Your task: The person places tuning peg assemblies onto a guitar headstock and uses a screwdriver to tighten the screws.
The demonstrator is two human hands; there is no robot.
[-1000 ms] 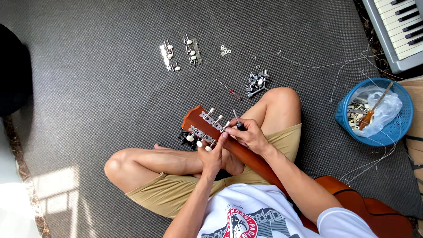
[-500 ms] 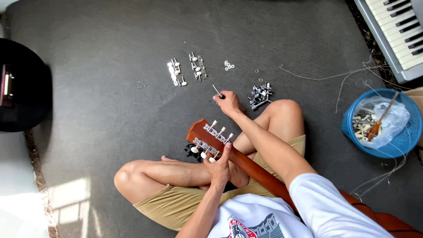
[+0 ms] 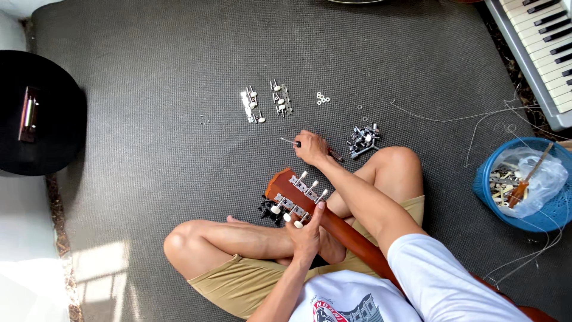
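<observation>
Screwdriver (image 3: 310,146) in right hand (image 3: 311,148); two tuner strips (image 3: 265,102) beyond.

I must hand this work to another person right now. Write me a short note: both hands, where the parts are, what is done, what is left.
Left hand: holds the guitar headstock by its fitted tuners.
Right hand: closed on the screwdriver on the mat.
Parts: two loose tuner strips, washers, dark old tuners.
Done: tuner sets sit on the headstock.
Left: cannot tell whether screws are tight; no strings visible.
</observation>
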